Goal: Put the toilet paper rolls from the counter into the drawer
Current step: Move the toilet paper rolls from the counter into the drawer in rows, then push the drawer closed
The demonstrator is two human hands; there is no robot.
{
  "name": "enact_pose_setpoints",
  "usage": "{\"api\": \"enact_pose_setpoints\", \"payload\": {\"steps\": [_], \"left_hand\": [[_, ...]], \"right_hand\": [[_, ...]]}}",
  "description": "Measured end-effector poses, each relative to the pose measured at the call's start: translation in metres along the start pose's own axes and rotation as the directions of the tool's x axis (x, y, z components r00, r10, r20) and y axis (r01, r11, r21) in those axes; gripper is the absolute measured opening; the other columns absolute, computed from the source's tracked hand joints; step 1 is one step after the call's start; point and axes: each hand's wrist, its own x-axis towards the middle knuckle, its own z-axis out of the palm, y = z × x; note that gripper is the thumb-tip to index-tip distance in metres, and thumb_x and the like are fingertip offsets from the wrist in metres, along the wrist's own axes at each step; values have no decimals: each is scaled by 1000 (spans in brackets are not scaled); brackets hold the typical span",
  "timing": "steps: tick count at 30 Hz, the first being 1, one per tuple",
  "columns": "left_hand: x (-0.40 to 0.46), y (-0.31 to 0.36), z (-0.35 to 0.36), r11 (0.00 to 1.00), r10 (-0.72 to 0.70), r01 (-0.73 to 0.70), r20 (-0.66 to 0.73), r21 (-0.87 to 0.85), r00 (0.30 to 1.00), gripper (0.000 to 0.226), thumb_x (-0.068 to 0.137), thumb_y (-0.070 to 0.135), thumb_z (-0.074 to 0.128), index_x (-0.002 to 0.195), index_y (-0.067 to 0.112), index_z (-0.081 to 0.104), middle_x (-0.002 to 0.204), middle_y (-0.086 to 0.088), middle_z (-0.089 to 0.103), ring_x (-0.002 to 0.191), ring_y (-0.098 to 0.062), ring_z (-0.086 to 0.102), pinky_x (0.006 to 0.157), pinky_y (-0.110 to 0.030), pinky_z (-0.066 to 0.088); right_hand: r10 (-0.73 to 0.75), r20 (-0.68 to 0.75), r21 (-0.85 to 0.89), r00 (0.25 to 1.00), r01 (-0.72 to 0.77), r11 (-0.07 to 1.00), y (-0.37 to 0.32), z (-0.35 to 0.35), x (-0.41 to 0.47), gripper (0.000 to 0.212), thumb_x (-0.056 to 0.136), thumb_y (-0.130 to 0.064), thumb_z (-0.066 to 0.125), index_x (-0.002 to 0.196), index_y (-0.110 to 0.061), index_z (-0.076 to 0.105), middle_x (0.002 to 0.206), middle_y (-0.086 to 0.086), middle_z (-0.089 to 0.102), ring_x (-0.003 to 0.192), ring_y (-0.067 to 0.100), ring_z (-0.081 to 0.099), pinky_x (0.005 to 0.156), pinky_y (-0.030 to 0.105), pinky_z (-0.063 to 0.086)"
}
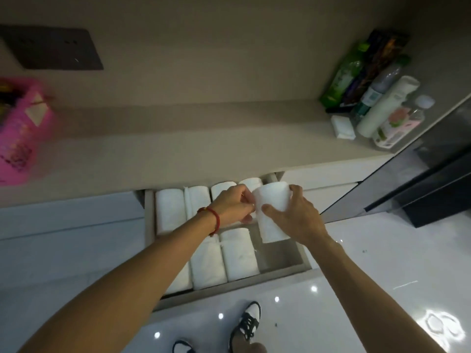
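Counter point(204, 138): held bottles at its far right.
Drawer point(149, 225): stood open, rolls lying in 2 rows.
Toilet paper roll point(271, 210): was above the drawer's right side.
Right hand point(295, 217): gripped the roll.
Left hand point(234, 203): pinched its left edge.

Both hands point(265, 210) grip a toilet paper roll point(271, 212) above the open drawer point(280, 256).

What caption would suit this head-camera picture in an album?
Both hands, left and right, hold a toilet paper roll above the open drawer of rolls.
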Motion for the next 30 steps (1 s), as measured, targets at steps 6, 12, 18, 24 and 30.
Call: {"api": "enact_pose_setpoints", "payload": {"steps": [6,12,18,24,30], "left_hand": [[-31,-38,21,954,32,-17,-45,301,998,43,93,13,64,133,16,48,127,-9,61,106,-26,63,95,-40,56],[-46,-55,32,906,111,-23,-186,424,976,41,95,10,60,133,14,44,127,-10,57,106,-22,57,87,-29,49],[-71,-72,43,864,180,-85,-147,497,973,37,96,28,61,131,17,54,132,-5,57,120,-21,52,100,-36,51],[-101,-101,36,745,179,-196,92,638,980,75,82,69,67,142,28,52,160,0,36,154,-20,18,125,-38,20],[-107,-115,34,746,48,-185,224,640,973,76,79,67,72,147,46,44,171,6,11,158,-19,-8,129,-51,9]], "right_hand": [[-73,-42,-348,996,54,936,18,49,-32,88,78,-72,62,139,-13,36,125,11,64,109,32,67,87,41,53],[-54,59,-476,997,76,876,33,80,-27,91,90,-65,58,152,-5,30,139,16,61,123,32,65,99,41,53],[-260,148,-393,954,298,870,57,64,-37,65,98,-50,55,148,-10,38,142,10,56,129,30,58,101,42,50],[-625,377,-12,684,678,735,100,38,-43,58,87,-49,75,136,-21,62,145,-2,56,133,21,53,108,27,43],[-577,456,7,677,646,763,101,37,-32,69,79,-69,72,138,-37,57,153,-15,44,142,7,39,116,29,39]]}}
